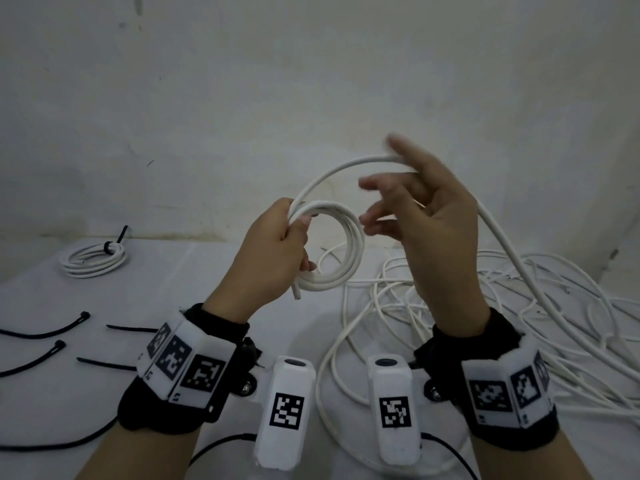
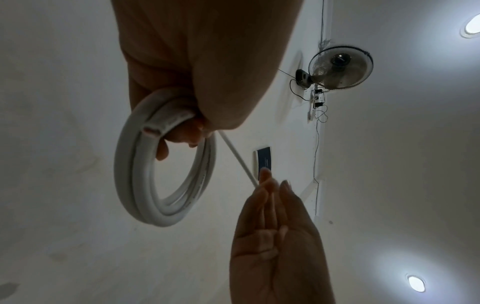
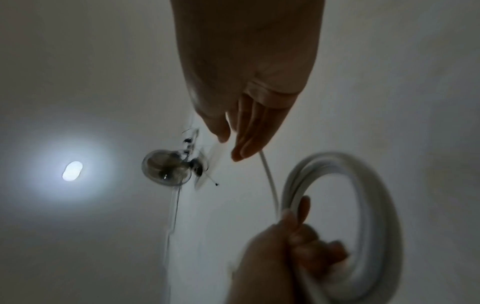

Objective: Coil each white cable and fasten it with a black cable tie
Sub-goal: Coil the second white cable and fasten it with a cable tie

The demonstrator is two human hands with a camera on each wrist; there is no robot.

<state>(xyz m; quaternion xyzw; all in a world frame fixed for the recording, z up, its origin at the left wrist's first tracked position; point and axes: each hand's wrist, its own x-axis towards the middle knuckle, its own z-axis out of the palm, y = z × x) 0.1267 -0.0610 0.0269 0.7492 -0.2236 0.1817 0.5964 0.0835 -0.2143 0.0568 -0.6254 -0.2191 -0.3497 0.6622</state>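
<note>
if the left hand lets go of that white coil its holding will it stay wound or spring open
Probably it springs partly open: the coil bears no tie, and only the left hand pinches its loops together. The cable looks fairly stiff, since the free strand arches unsupported up to the right hand. The tied coil on the table holds its shape.

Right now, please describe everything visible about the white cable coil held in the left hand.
The round white plastic-sheathed cable coil has several stacked loops and hangs upright in the air above the table. The left hand grips its left side; a cut end pokes out below. One strand rises from it over the open right hand, then falls to the loose cables.
</note>
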